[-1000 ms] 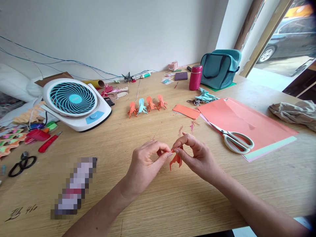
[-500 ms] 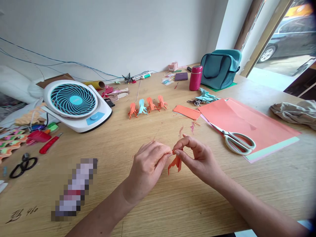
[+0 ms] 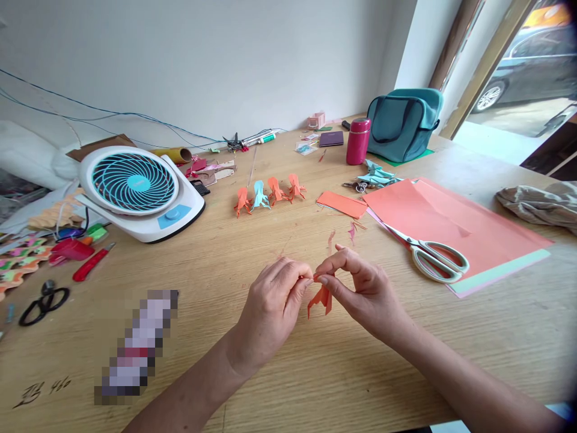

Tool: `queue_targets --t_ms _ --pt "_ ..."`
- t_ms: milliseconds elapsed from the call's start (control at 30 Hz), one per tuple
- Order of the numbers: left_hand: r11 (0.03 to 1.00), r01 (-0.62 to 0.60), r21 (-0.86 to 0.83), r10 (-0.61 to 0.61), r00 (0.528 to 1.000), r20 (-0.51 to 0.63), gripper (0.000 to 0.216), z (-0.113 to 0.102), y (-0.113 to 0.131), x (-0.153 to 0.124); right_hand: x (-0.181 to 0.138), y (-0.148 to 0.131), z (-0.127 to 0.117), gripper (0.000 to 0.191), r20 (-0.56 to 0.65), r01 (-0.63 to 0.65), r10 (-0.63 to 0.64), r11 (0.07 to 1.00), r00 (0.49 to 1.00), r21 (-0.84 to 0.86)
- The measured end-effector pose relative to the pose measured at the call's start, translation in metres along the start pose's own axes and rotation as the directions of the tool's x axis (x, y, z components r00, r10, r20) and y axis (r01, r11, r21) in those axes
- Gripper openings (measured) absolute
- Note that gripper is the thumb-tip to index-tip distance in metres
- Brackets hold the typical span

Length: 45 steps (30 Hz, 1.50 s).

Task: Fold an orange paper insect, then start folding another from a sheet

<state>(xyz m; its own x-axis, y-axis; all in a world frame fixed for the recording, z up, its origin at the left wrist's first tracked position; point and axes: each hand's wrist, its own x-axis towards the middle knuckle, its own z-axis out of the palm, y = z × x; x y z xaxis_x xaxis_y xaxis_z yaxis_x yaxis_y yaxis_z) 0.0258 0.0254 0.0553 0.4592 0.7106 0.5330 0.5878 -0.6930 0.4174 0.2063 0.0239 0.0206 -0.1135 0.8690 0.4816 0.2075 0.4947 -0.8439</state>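
My left hand (image 3: 270, 304) and my right hand (image 3: 360, 288) meet over the wooden table (image 3: 288, 361), both pinching the top of a small orange folded paper figure (image 3: 321, 299) that hangs between the fingertips. Farther back stands a row of finished paper figures (image 3: 269, 193), orange ones and one light blue. To the right lie orange paper sheets (image 3: 451, 225) with white-handled scissors (image 3: 435, 255) on top.
A white and teal desk fan (image 3: 137, 189) lies at the left, with a red cutter (image 3: 90, 263) and black scissors (image 3: 42, 300) near it. A pink flask (image 3: 357, 141) and teal bag (image 3: 401, 123) stand at the back. A crumpled cloth (image 3: 538, 201) lies far right.
My hands have barely moved. My left fingers have closed tighter on the figure's top, and the figure has shifted very slightly.
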Motion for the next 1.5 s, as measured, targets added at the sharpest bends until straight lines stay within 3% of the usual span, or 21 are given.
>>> queue_targets --t_ms 467,800,967,1200,1500 --pt "0.922 0.269 -0.279 -0.260 0.963 0.072 0.013 0.0019 0.0052 0.0016 -0.0010 0.0002 0.0016 0.017 -0.023 0.202 -0.211 0.959 0.977 -0.197" --pt "0.935 0.262 -0.240 -0.264 0.964 0.025 0.011 -0.0007 0.0059 0.0004 -0.0020 -0.0002 0.0020 0.020 -0.021 0.277 -0.292 0.925 0.956 -0.260" --pt "0.918 0.304 -0.256 -0.297 0.953 0.065 0.014 -0.0014 0.0068 0.0006 -0.0028 0.0003 0.0022 0.021 -0.024 0.291 -0.307 0.921 0.951 -0.259" --pt "0.915 0.295 -0.276 -0.289 0.955 0.063 0.015 -0.0011 0.0052 0.0008 -0.0016 0.0016 0.0012 0.017 -0.003 0.279 -0.288 0.932 0.958 -0.231" --pt "0.822 0.386 -0.417 -0.357 0.922 0.149 0.006 0.0031 0.0017 -0.0004 -0.0031 0.0027 0.0002 0.016 -0.052 0.108 -0.111 0.992 0.992 -0.066"
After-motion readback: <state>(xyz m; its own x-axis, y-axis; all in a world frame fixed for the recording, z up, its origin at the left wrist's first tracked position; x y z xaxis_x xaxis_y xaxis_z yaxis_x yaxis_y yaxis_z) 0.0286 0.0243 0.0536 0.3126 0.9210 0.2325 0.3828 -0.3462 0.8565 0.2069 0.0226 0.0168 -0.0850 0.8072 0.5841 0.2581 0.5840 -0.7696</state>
